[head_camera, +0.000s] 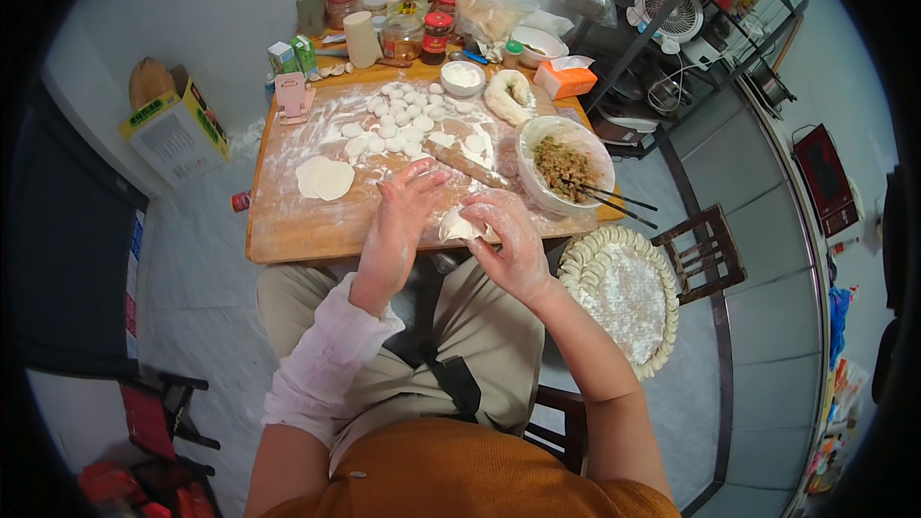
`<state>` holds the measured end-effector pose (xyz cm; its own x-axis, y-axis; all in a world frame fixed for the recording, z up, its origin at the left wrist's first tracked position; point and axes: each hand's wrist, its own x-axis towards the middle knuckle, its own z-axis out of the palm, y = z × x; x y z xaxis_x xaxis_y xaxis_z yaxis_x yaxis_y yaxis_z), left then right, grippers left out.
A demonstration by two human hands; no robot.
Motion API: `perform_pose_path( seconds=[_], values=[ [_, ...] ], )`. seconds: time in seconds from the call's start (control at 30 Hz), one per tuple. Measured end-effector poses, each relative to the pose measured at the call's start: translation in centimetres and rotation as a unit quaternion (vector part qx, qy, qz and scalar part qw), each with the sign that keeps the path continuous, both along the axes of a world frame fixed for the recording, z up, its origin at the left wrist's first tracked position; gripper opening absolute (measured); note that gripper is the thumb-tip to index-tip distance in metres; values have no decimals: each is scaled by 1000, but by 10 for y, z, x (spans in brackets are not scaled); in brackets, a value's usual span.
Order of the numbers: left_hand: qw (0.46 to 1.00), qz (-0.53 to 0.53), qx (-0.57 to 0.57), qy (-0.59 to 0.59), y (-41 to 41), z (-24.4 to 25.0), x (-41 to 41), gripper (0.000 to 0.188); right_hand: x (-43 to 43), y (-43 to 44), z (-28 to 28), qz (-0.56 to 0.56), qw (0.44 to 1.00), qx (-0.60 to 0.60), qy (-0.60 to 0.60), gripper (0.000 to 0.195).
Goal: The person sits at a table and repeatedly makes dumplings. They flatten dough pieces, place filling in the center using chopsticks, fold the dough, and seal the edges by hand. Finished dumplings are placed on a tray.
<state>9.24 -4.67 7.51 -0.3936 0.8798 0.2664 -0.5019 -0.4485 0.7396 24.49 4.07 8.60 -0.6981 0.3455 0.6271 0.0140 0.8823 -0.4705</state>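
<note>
Between thumb and fingers, my right hand (pixel 509 241) holds a folded dumpling (pixel 460 225) above the front edge of the floured wooden board (pixel 288 230). My left hand (pixel 409 219) is raised beside it, fingers apart and nothing in it. A wooden rolling pin (pixel 464 162) lies just beyond both hands. Flat round wrappers (pixel 327 178) overlap on the board's left part. Farther back sit many small floured dough pieces (pixel 403 115). To the right, a white bowl (pixel 531 191) contains a meat and vegetable filling (pixel 561 167), with dark chopsticks (pixel 619 196) resting in it.
Right of my knee, a round floured tray (pixel 626 302) carries rings of dumplings near a wooden chair (pixel 701 255). A dough ring (pixel 507 97), a flour bowl (pixel 463 78), a pink phone stand (pixel 293 98), an orange tissue box (pixel 565 79) and several jars (pixel 437 36) line the back.
</note>
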Motion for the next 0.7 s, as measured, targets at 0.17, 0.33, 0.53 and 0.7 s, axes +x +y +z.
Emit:
perform_pose_path(
  seconds=[0.17, 0.33, 0.53, 0.7],
  values=[
    [890, 208, -177, 364, 12, -57, -51, 30, -12, 27, -28, -89, 961, -259, 39, 42],
    [757, 305, -152, 558, 26, -124, -85, 22, -39, 97, -55, -156, 873, -458, 68, 44],
    [762, 334, -160, 531, 30, -121, -75, 21, -77, 147, -65, -194, 925, -325, -20, 43],
    [744, 347, -149, 551, 27, -116, -76, 17, -91, 159, -71, -268, 898, -279, -212, 30]
  ],
)
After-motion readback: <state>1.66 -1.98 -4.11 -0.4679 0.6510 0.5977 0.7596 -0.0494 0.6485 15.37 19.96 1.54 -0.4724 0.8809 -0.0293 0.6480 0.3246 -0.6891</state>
